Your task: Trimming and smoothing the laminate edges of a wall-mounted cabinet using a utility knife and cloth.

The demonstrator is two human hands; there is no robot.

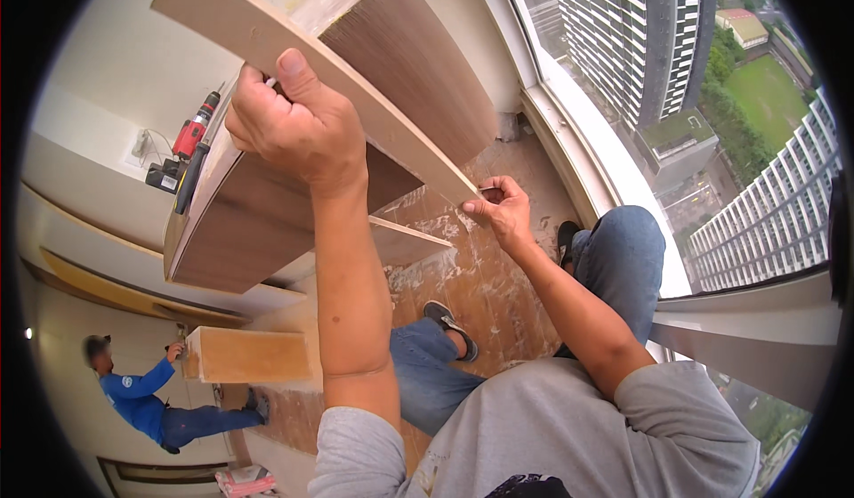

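Observation:
A long, narrow, pale wooden board (356,97) slants across the upper middle of the head view, from upper left down toward the window side. My left hand (298,120) is closed around its lower edge near the far end, with the thumb against the face and the other fingers curled behind. At the near end, my right hand (503,213) pinches the board's corner between thumb and fingers. Just below the board stands a brown wood-grain cabinet (258,218). Another brown wood-grain panel (414,66) rises behind it.
A red cordless drill (194,129) and a yellow-and-black hand tool (189,180) lie on the cabinet's top edge. A window frame (614,160) runs along the right. Dusty tiles (480,293) cover the floor. A co-worker in blue (147,400) touches an orange-brown box (253,356).

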